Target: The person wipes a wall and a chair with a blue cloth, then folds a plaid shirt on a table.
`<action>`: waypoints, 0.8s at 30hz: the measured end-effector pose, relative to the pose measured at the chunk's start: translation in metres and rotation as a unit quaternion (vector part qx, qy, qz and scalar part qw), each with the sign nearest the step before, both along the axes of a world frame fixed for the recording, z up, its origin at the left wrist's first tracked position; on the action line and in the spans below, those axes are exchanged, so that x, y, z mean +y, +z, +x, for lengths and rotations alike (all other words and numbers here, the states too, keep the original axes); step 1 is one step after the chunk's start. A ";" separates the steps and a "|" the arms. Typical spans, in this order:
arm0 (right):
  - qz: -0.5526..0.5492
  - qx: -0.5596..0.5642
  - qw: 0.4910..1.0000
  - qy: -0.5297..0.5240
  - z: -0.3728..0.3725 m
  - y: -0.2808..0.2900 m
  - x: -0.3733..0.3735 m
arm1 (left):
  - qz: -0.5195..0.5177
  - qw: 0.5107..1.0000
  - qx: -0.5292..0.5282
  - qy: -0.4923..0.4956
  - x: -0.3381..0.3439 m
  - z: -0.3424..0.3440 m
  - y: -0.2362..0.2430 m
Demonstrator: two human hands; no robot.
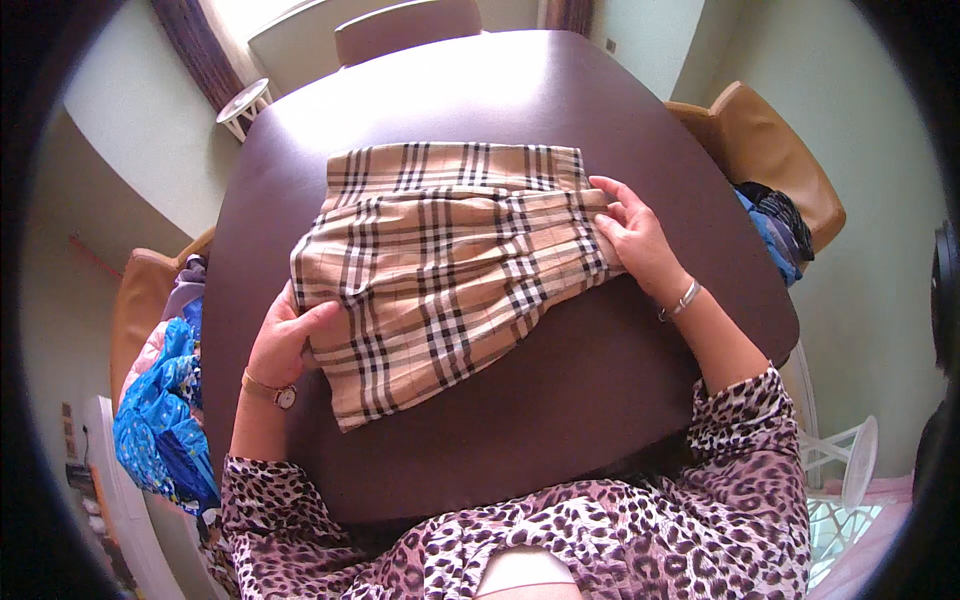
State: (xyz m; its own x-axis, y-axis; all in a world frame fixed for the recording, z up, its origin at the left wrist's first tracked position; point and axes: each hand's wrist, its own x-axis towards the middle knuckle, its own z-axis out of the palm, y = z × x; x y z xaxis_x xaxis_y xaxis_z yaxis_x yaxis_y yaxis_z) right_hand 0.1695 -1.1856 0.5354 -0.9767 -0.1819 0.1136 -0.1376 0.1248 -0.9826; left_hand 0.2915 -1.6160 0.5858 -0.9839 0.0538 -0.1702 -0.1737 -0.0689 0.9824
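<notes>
A beige plaid garment (430,270) with black and white stripes lies spread over the dark table. Whether it is a skirt or something else, I cannot tell. Soft creases run across its middle, and a strip of the same cloth shows flat along the far side. My left hand (283,338) grips the left edge, thumb on top and the other fingers hidden beneath the cloth. At the right edge, my right hand (637,240) is closed on the gathered end between thumb and fingers, the index finger reaching forward.
The dark brown table (590,370) has rounded corners. Clothes lie on a tan chair (785,165) at the right, and a blue bundle of clothes (165,425) sits on another at the left. White round-topped stands (243,105) and another chair (405,28) are farther back.
</notes>
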 end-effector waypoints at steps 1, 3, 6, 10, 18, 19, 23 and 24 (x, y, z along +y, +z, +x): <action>-0.001 0.027 1.000 -0.011 0.004 -0.004 -0.005 | 0.000 1.000 0.012 -0.003 0.008 0.004 0.009; 0.060 0.112 0.991 -0.046 0.006 -0.009 -0.013 | -0.012 1.000 0.016 -0.019 0.013 0.007 0.008; 0.108 0.128 0.984 -0.068 0.005 0.001 -0.011 | 0.007 1.000 -0.003 -0.017 0.013 0.009 0.018; 0.177 0.145 0.972 -0.061 0.000 0.006 -0.003 | -0.003 1.000 0.005 -0.029 0.007 0.000 0.008; 0.465 0.399 0.788 -0.053 0.024 0.044 -0.030 | -0.553 0.744 0.370 0.053 0.062 0.005 0.039; 0.440 0.430 0.788 -0.020 0.029 0.050 -0.038 | -0.549 0.750 0.369 0.008 0.075 0.007 0.042; 0.534 0.298 0.785 0.102 0.037 0.028 -0.042 | -0.670 0.662 0.236 -0.238 0.084 0.015 0.016; 0.542 0.274 0.787 0.109 0.037 0.029 -0.036 | -0.668 0.671 0.212 -0.243 0.078 0.020 0.017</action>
